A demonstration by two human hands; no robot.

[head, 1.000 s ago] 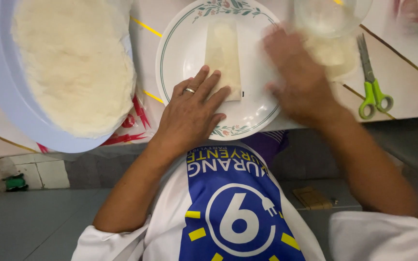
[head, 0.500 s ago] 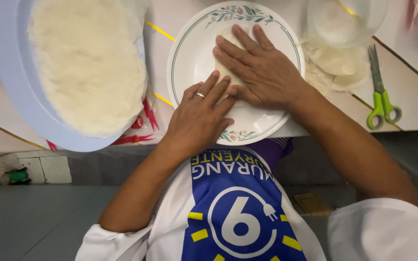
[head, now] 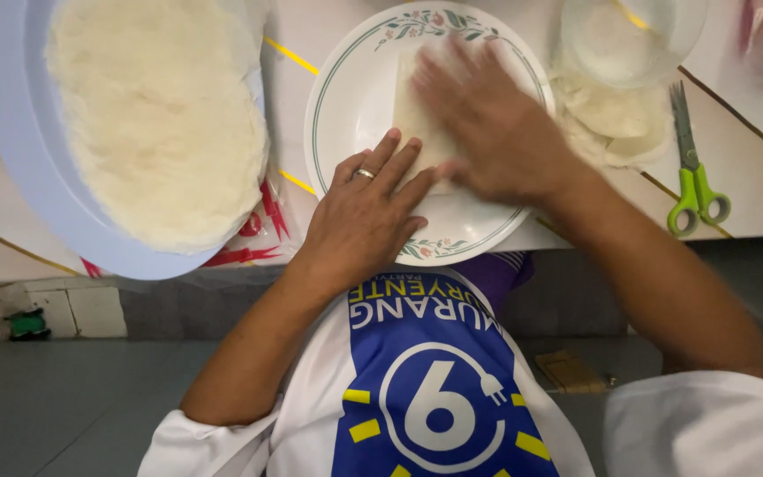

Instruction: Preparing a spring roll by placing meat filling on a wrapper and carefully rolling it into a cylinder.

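A white plate (head: 346,106) with a flowered rim sits on the table in front of me. A pale folded wrapper (head: 410,115) lies lengthwise on it. My left hand (head: 359,216), with a ring on one finger, lies flat on the plate's near side, its fingertips pressing the wrapper's near end. My right hand (head: 487,124) is spread flat over the wrapper's middle and far part, and is blurred with motion. Neither hand grips anything.
A large light-blue tray (head: 19,168) at the left holds a pile of round white wrappers (head: 152,115). A clear glass bowl (head: 633,35) stands at the upper right above some loose wrapper pieces (head: 615,119). Green-handled scissors (head: 695,185) lie at the right.
My right hand came from the plate's right side onto the wrapper and now slides across it. My left hand has stayed at the wrapper's near end.
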